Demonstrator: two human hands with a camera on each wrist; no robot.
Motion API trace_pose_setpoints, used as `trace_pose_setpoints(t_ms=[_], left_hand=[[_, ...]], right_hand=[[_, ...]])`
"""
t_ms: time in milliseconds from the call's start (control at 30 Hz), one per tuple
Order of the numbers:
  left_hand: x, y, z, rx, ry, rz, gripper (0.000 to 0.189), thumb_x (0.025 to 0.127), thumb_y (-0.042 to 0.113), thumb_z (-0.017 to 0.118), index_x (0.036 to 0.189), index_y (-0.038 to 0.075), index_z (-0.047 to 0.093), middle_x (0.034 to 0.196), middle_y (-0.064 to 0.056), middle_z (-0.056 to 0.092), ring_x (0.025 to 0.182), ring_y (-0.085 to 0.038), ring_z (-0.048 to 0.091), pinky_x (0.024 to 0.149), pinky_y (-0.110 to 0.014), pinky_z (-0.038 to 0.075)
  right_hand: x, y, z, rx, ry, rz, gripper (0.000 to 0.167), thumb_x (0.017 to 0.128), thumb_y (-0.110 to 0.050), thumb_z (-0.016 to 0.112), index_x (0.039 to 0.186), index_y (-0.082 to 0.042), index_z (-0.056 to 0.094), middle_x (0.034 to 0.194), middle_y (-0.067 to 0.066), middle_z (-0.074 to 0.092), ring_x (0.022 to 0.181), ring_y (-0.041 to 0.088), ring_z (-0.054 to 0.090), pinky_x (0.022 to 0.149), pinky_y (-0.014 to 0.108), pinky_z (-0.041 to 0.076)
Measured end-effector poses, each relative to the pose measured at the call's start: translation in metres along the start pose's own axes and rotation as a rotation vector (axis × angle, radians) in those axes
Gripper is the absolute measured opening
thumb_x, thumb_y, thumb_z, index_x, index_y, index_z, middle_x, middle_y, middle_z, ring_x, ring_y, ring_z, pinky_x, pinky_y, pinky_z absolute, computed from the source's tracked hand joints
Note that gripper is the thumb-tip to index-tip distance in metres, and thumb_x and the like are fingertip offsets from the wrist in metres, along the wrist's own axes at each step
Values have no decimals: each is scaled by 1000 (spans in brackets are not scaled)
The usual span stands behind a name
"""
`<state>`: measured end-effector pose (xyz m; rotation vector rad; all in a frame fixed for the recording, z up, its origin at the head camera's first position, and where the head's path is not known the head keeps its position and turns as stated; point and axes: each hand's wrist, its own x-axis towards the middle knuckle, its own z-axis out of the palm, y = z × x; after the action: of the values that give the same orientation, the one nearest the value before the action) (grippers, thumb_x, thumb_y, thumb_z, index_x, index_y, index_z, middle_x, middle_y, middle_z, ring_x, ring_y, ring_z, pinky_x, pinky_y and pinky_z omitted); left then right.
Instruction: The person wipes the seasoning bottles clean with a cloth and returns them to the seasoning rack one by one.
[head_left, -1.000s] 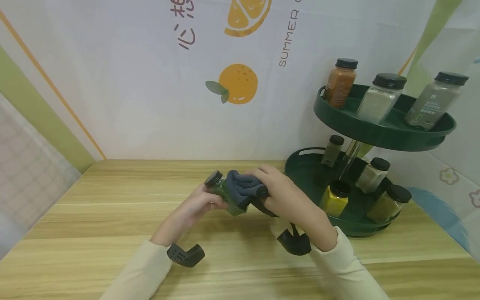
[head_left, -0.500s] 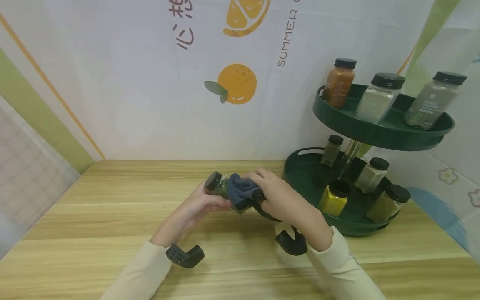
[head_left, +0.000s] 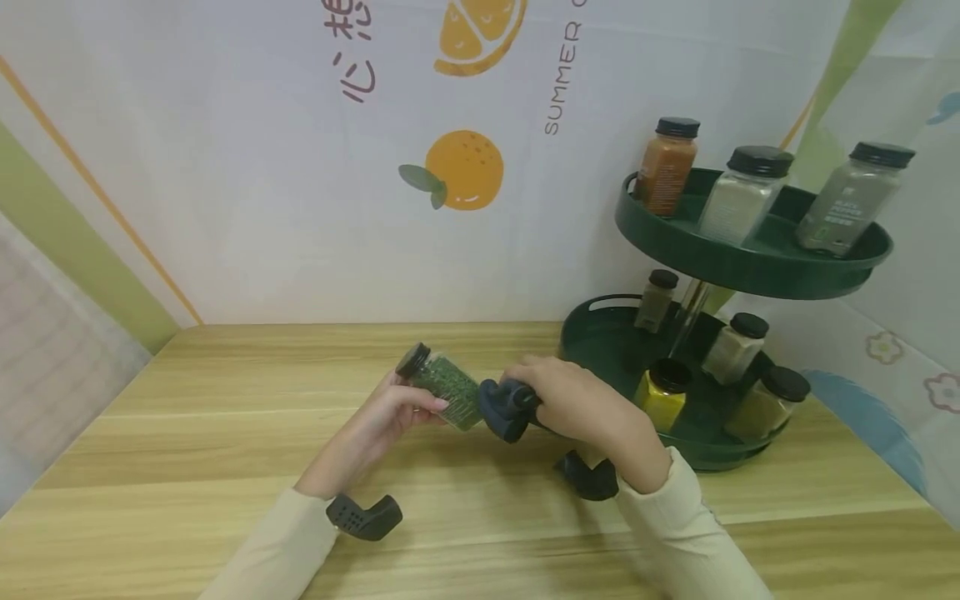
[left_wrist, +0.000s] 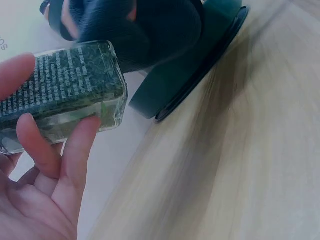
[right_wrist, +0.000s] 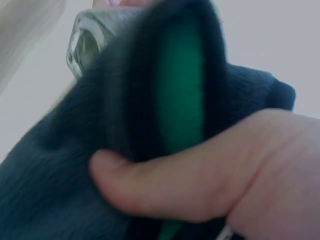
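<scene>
My left hand [head_left: 393, 417] grips a clear glass spice jar [head_left: 448, 385] full of green flakes, with a black lid. The jar is tilted, its lid up and to the left and its base toward my right hand. In the left wrist view the thumb and fingers hold the jar [left_wrist: 65, 87] by its sides, and printed text shows on one face. My right hand [head_left: 577, 400] holds a bunched dark blue cloth [head_left: 504, 408] close to the jar's base. The right wrist view has the thumb pressed on the cloth [right_wrist: 65, 165]; whether cloth and jar touch, I cannot tell.
A two-tier dark green rack [head_left: 750, 258] stands at the right on the wooden table [head_left: 225, 467]. Its upper tier bears an orange-brown jar [head_left: 666, 171] and two others; several jars, one a yellow jar [head_left: 662, 398], sit below. A printed white curtain [head_left: 300, 208] hangs behind.
My right hand has drawn the cloth off the jar's side, down and right toward its base, so more of the jar shows. The left hand still holds the jar. The view has shifted slightly.
</scene>
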<state>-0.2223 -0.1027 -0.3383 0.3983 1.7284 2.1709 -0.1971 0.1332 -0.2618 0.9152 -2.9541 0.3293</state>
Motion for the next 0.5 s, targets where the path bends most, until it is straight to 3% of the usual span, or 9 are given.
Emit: trace_pose_setpoints(t_ms=[100,200,333,500], left_hand=[[-1,-1,-3,-6,11,-10,32,77,-1,58,106,11,48,90,4,66,74,-12,66,81,-35,52],[-1,-3,-4,-11,4,-20,29,77,-1,57,104,9,51,89,4,68,75,-12,66,84,-35,51],[0,-7,-2,-14,-26,-24,34,75,-1,57,106,12,54,90,5,67,78,-12,67,82,-34,52],[1,-13,2,-8,-95,12,36,74,-2,54,105,16,53,86,7,63,76,-10,64,76,-32,53]], right_hand=[[0,2,-2,9,30,17,49,76,12,58,113,-19,62,112,-1,62,93,16,58,80,35,49],[1,-1,-3,60,110,6,61,75,13,59,126,-22,55,122,0,59,101,19,59,82,37,49],[3,-10,1,111,211,-90,76,74,15,61,135,-28,45,127,3,55,106,23,58,82,39,49],[8,-21,11,90,267,-217,69,76,3,71,133,-29,50,119,5,57,108,25,57,88,41,49]])
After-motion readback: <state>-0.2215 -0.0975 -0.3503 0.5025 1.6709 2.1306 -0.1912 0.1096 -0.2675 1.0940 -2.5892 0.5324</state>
